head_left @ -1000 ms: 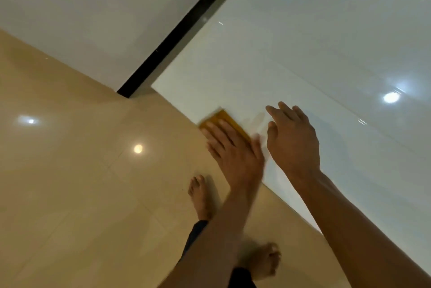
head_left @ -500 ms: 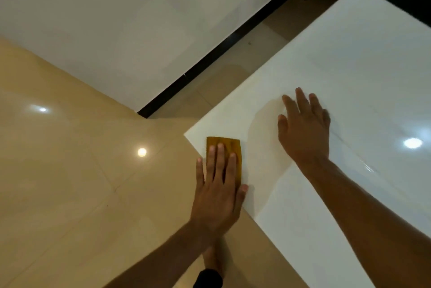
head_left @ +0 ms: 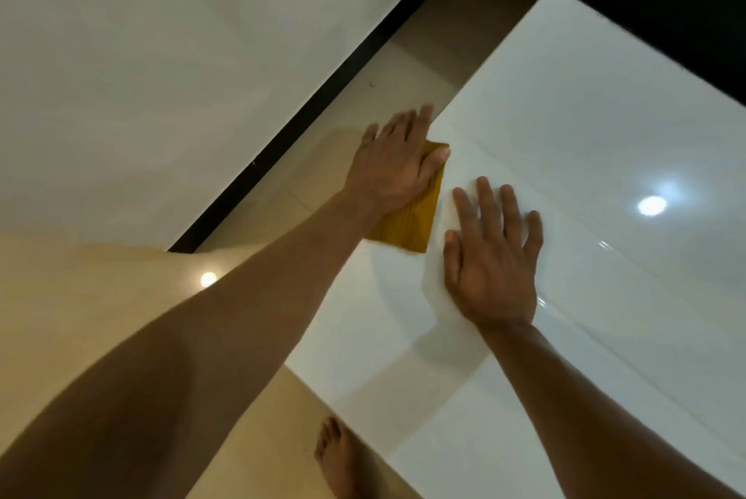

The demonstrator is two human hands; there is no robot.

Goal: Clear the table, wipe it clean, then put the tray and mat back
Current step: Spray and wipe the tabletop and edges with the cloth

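The cloth point(head_left: 411, 216) is now pressed farther up the table point(head_left: 585, 135), toward 12 o'clock, by the flat-fingered left hand point(head_left: 393, 167); the right hand point(head_left: 492, 256) stays flat, fingers released, at 3 o'clock of it.

A glossy white table point(head_left: 585, 127) carries a yellow cloth point(head_left: 415, 216) near its left edge. The left hand point(head_left: 393, 167) presses flat on the cloth; the right hand point(head_left: 494, 256) lies flat on the bare top just beside it. The tabletop seems otherwise bare, though glare hides detail.
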